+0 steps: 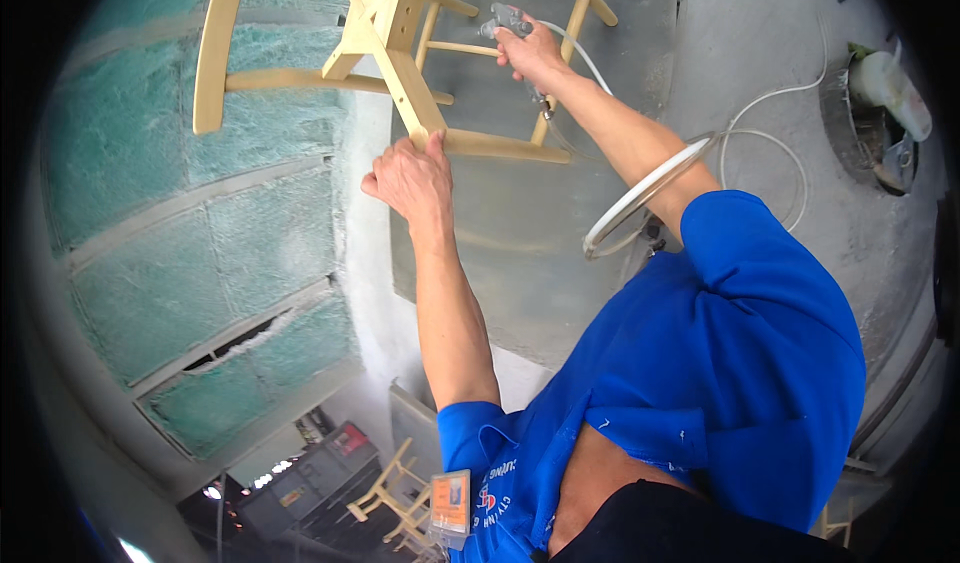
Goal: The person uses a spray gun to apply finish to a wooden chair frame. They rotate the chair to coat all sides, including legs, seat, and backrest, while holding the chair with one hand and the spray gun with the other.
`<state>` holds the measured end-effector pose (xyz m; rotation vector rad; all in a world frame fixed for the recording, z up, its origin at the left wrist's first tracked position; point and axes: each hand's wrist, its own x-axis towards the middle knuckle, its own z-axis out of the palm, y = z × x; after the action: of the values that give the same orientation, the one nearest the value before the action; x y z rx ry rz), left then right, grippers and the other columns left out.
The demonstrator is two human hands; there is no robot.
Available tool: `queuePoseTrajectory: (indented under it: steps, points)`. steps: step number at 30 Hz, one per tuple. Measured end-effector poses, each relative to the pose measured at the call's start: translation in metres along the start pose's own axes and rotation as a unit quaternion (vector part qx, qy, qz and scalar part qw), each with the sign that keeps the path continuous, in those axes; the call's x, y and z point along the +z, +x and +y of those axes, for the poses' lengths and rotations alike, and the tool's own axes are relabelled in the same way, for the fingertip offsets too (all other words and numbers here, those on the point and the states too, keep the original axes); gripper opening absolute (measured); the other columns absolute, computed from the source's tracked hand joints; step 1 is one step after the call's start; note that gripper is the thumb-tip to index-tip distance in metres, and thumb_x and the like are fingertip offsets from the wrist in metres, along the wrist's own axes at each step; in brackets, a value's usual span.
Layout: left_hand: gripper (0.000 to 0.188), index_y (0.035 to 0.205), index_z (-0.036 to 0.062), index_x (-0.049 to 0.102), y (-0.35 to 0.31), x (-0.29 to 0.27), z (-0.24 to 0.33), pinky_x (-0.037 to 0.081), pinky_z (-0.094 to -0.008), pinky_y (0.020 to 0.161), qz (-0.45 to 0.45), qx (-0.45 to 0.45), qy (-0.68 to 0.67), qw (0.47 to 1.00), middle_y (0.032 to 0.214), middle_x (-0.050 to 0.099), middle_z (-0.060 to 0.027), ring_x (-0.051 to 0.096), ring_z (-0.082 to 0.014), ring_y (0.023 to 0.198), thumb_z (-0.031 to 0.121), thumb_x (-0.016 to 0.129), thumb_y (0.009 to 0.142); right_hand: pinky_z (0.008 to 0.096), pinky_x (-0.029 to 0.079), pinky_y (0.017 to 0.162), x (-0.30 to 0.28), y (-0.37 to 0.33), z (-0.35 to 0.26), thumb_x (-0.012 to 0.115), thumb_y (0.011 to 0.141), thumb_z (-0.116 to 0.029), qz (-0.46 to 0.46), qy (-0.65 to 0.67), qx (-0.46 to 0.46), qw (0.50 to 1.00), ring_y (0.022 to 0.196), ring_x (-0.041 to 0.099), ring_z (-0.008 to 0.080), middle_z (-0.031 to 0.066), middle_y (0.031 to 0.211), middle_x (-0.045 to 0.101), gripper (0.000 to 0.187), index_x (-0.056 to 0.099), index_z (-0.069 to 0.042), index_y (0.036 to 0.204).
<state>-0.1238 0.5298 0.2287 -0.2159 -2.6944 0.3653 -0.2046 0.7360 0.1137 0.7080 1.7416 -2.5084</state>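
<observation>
A pale wooden chair frame (408,81) without a seat panel is tilted at the top of the view. My left hand (415,178) is closed on the near corner of its seat frame, the thumb pressed against the wood. In my right hand (535,55) is a spray gun (507,23), its metal head pointing left toward the chair. The fingers are wrapped round its handle. A thin hose (590,61) shows by the gun, and a looped white hose (640,188) hangs over my right forearm.
Green filter panels (255,248) in a pale frame cover the left wall. A grey board (500,253) lies beneath the chair. To the right stands a round bucket (850,133) with a pale container (888,91) in it. More wooden chair frames (400,503) stand at lower left.
</observation>
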Motion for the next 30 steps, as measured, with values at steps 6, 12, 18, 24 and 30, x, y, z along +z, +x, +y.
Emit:
queuePoseTrajectory:
  steps: [6, 12, 18, 24, 30]
  points:
    - [0.043, 0.078, 0.0065, 0.076, 0.005, 0.004, 0.002, 0.034, -0.0463, 0.078, -0.003, -0.026, -0.05, 0.998, 0.072, 0.071, -0.0142, 0.068, -0.0332, 0.076, 0.049, 0.081, 0.08, 0.0298, 0.05, 0.051, -0.032, -0.087, -0.01, 0.061, 0.1, -0.025, 0.029, -0.025, 0.018, 0.999, 0.073, 0.064, 0.0123, 0.003, 0.094, 0.065, 0.058, 0.046, -0.019, 0.155]
    - [0.039, 0.076, 0.0045, 0.076, 0.007, 0.008, 0.015, 0.033, -0.0451, 0.083, 0.009, -0.042, -0.105, 0.993, 0.07, 0.07, -0.0123, 0.064, -0.0327, 0.072, 0.043, 0.081, 0.08, 0.025, 0.047, 0.048, -0.115, -0.183, -0.026, 0.06, 0.102, -0.022, 0.048, -0.148, -0.032, 0.987, 0.074, 0.063, 0.0092, 0.0019, 0.091, 0.064, 0.058, 0.043, -0.018, 0.158]
    - [0.037, 0.079, 0.0052, 0.078, 0.009, 0.005, 0.02, 0.032, -0.0436, 0.086, -0.006, -0.066, -0.145, 0.987, 0.073, 0.071, -0.011, 0.061, -0.0281, 0.077, 0.042, 0.081, 0.081, 0.0227, 0.045, 0.046, -0.161, -0.209, -0.06, 0.065, 0.103, -0.023, 0.044, -0.165, -0.103, 0.98, 0.082, 0.068, 0.0121, 0.0042, 0.094, 0.067, 0.059, 0.043, -0.009, 0.155]
    - [0.041, 0.084, 0.005, 0.079, 0.018, 0.0, 0.023, 0.033, -0.0444, 0.091, -0.076, -0.106, -0.134, 0.982, 0.081, 0.075, -0.0111, 0.064, -0.029, 0.088, 0.046, 0.079, 0.084, 0.0259, 0.053, 0.062, -0.2, -0.177, -0.089, 0.066, 0.101, -0.024, 0.041, -0.318, -0.167, 0.933, 0.08, 0.066, 0.0092, 0.0024, 0.091, 0.069, 0.05, 0.056, -0.014, 0.15]
    - [0.043, 0.096, 0.0091, 0.081, 0.021, 0.003, 0.023, 0.035, -0.0463, 0.094, -0.112, -0.163, -0.083, 0.977, 0.091, 0.077, -0.0126, 0.069, -0.0305, 0.099, 0.05, 0.077, 0.084, 0.0344, 0.057, 0.085, -0.254, -0.145, -0.097, 0.069, 0.099, -0.021, -0.014, -0.397, -0.215, 0.892, 0.096, 0.072, 0.0189, 0.0096, 0.115, 0.075, 0.049, 0.06, -0.024, 0.147]
